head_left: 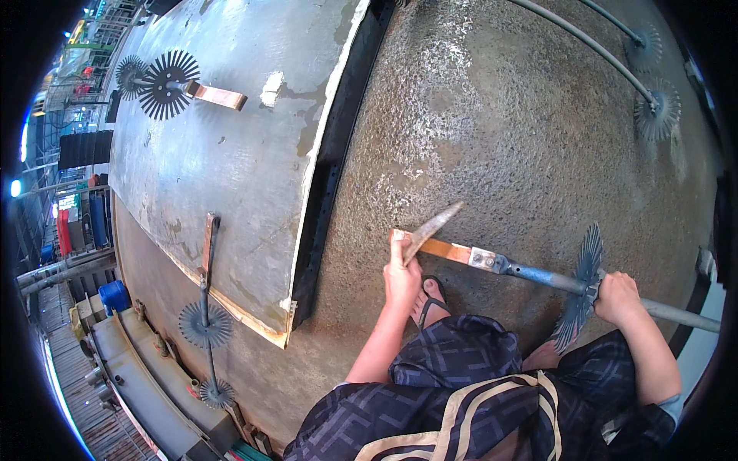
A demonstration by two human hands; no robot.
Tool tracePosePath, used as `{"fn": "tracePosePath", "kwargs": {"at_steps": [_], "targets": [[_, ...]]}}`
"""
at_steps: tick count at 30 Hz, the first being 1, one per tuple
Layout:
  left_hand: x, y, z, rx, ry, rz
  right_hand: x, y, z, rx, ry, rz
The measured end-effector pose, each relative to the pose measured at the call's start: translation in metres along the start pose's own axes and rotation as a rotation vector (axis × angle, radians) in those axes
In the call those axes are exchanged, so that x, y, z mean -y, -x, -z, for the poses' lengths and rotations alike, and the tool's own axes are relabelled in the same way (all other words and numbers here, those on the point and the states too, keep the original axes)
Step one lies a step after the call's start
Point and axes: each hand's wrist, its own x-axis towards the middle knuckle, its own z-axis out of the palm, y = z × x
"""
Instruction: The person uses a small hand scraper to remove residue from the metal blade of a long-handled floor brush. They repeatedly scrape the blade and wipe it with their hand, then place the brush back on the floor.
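A long metal rod (542,276) lies across in front of me, blue-grey in its middle part. A flat copper bar (444,250) is bolted to its left end. My left hand (402,270) is closed around a curved, worn grey blade-like piece (437,229), right at the copper bar's free end. Whether its fingers also grip the bar is hidden. Further right, my right hand (619,298) is wrapped round the rod, just beside a slotted metal disc (586,280) mounted on it like a fan.
A large grey metal sheet (238,154) with a dark side edge lies at left. On it rest a dark slotted disc (171,84) with a copper bar and another disc rod (204,307). More disc rods (607,58) lie on the rough wet floor (492,131) at far right. A blue container (114,296) stands left.
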Motion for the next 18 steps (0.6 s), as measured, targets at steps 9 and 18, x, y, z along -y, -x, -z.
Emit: {"fn": "tracePosePath", "kwargs": {"at_steps": [9, 18], "targets": [[-0.037, -0.02, 0.0, 0.139, -0.017, -0.124, -0.012, -0.012, -0.009, -0.052, -0.058, -0.05], [-0.031, -0.025, -0.007, 0.228, -0.137, -0.198, -0.009, -0.01, 0.002, -0.051, -0.061, -0.041]]}}
